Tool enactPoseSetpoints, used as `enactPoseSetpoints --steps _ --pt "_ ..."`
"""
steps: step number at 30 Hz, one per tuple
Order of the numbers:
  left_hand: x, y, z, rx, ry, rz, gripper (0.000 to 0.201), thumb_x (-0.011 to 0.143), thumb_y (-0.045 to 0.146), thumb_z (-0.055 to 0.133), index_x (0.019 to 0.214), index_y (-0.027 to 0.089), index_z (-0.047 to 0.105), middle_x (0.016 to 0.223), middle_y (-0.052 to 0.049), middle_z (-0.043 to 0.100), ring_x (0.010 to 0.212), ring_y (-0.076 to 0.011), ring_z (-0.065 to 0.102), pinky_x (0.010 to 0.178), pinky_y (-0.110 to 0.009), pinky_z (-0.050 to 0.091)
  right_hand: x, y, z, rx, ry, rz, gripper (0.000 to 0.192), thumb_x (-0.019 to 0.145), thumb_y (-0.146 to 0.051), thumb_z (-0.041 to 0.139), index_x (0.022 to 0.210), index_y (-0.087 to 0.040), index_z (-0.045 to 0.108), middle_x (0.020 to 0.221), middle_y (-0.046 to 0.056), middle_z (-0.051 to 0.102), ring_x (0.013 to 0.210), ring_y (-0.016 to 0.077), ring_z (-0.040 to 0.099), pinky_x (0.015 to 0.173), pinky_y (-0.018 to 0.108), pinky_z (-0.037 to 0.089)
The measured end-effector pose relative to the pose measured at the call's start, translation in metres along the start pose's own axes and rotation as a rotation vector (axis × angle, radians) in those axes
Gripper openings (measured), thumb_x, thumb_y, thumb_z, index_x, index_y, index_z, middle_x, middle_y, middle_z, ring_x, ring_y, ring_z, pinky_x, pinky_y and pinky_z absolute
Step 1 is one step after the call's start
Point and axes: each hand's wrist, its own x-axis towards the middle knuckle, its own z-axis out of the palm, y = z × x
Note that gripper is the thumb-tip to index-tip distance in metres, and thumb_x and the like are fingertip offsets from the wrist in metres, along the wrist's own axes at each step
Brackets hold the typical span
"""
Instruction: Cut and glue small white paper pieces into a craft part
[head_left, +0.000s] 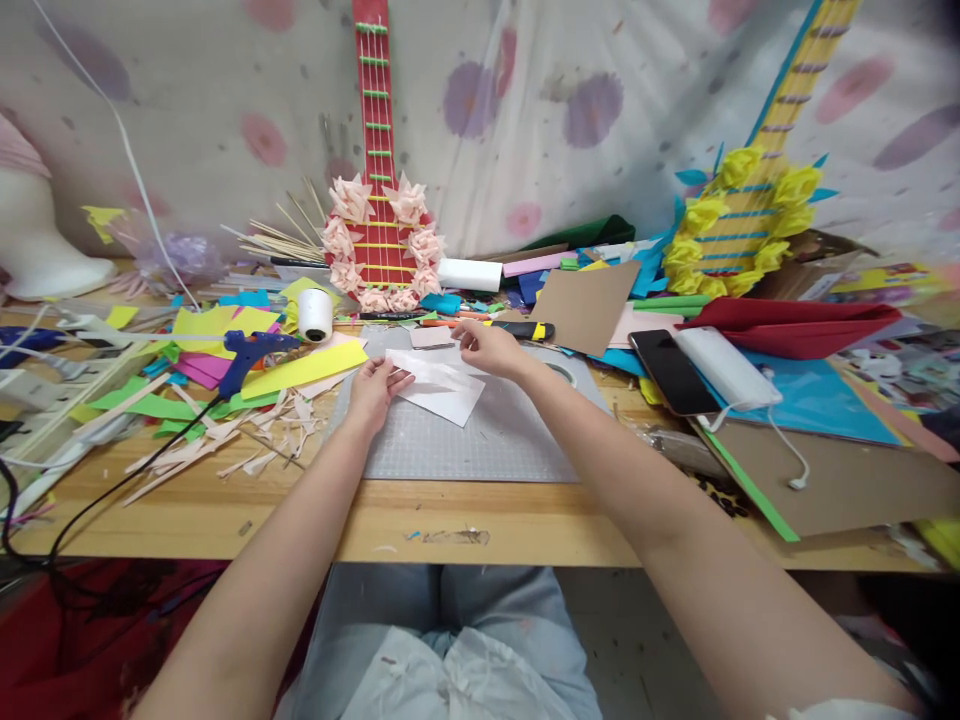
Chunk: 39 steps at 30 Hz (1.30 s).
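Observation:
A sheet of white paper [454,400] lies over the grey cutting mat [517,455], its lower corner toward me. My left hand [375,390] grips the sheet's left edge between thumb and fingers. Just above the sheet's far side, my right hand [487,350] is closed, thumb and fingertips pinched together. Whether anything thin sits in that pinch is too small to tell. A small pale card [433,338] lies behind the sheet, left of my right fingertips. Beyond my right wrist shows a black and yellow utility knife [532,330]. A roll of tape [562,373] is partly covered by my right forearm.
A blue glue gun [251,360] and paper scraps [217,435] are on the left. A red paper guitar [382,240] and a yellow one [739,225] lean at the back. A phone [671,372] and a white power bank [724,368] lie on the right.

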Motion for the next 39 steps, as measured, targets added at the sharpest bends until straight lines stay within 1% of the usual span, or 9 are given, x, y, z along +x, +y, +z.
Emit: enactPoseSetpoints --steps 7,11,15,25,28,30,32,34,39 --pt "0.002 0.007 -0.012 0.132 0.054 0.127 0.030 0.063 0.025 0.064 0.084 0.019 0.043 0.070 0.002 0.051 0.058 -0.0078 0.055 0.066 -0.031 0.053 0.016 0.001 0.006 0.032 -0.058 -0.065 0.036 0.065 -0.014 0.048 0.100 -0.019 0.053 0.086 0.000 0.063 0.076 0.0127 0.054 0.062 0.021 0.036" --pt "0.004 0.001 -0.014 0.270 0.115 0.201 0.042 0.052 0.014 0.068 0.086 0.019 0.043 0.082 -0.001 0.052 0.071 -0.0114 0.057 0.063 -0.028 0.051 0.024 0.011 0.012 -0.012 -0.136 0.105 0.038 0.062 -0.012 0.050 0.099 -0.019 0.055 0.087 0.002 0.063 0.074 0.0140 0.055 0.061 0.022 0.038" --pt "0.007 -0.006 -0.015 0.356 0.137 0.257 0.043 0.052 0.013 0.066 0.087 0.019 0.042 0.085 -0.003 0.055 0.072 -0.0123 0.056 0.061 -0.026 0.048 0.029 0.024 0.016 -0.083 -0.177 0.243 0.038 0.060 -0.013 0.053 0.098 -0.018 0.058 0.091 0.005 0.063 0.076 0.0161 0.056 0.061 0.023 0.039" --pt "0.002 -0.007 -0.019 0.418 0.103 0.315 0.039 0.058 0.016 0.063 0.089 0.019 0.040 0.090 -0.004 0.055 0.059 -0.0065 0.053 0.060 -0.022 0.044 0.031 0.036 0.012 -0.215 -0.139 0.376 0.033 0.065 -0.016 0.052 0.097 -0.019 0.058 0.102 0.009 0.062 0.091 0.0233 0.056 0.073 0.030 0.042" --pt "0.002 -0.008 -0.019 0.421 0.098 0.322 0.039 0.057 0.015 0.064 0.089 0.019 0.041 0.090 -0.003 0.055 0.059 -0.0059 0.053 0.060 -0.020 0.044 0.024 0.033 0.009 -0.264 -0.063 0.345 0.036 0.066 -0.015 0.051 0.101 -0.017 0.057 0.105 0.012 0.060 0.096 0.0267 0.053 0.076 0.035 0.042" --pt "0.003 -0.009 -0.019 0.415 0.093 0.327 0.040 0.057 0.015 0.064 0.089 0.020 0.041 0.090 -0.003 0.054 0.060 -0.0060 0.053 0.060 -0.021 0.044 0.017 0.028 0.009 -0.276 0.049 0.263 0.035 0.066 -0.013 0.050 0.101 -0.014 0.057 0.105 0.014 0.059 0.100 0.0278 0.050 0.081 0.037 0.040" --pt "0.003 -0.010 -0.019 0.409 0.097 0.338 0.040 0.058 0.015 0.063 0.090 0.019 0.040 0.090 -0.003 0.054 0.060 -0.0061 0.054 0.059 -0.021 0.045 0.009 0.020 0.012 -0.217 0.170 0.164 0.031 0.067 -0.012 0.049 0.096 -0.013 0.058 0.104 0.013 0.059 0.102 0.0263 0.049 0.085 0.038 0.038" --pt "0.003 -0.010 -0.018 0.414 0.085 0.370 0.040 0.058 0.015 0.063 0.091 0.019 0.039 0.091 -0.004 0.054 0.058 -0.0059 0.053 0.058 -0.022 0.046 0.001 0.011 0.019 -0.043 0.203 0.087 0.028 0.068 -0.012 0.048 0.094 -0.014 0.058 0.101 0.009 0.060 0.098 0.0222 0.051 0.086 0.036 0.039" --pt "-0.003 -0.008 -0.013 0.394 -0.063 0.473 0.042 0.058 0.017 0.064 0.093 0.019 0.040 0.093 -0.005 0.054 0.061 -0.0073 0.054 0.058 -0.024 0.048 -0.009 -0.014 0.042 0.539 -0.089 -0.100 0.040 0.069 -0.019 0.056 0.109 -0.017 0.050 0.111 0.006 0.056 0.099 0.0139 0.052 0.088 0.030 0.040"
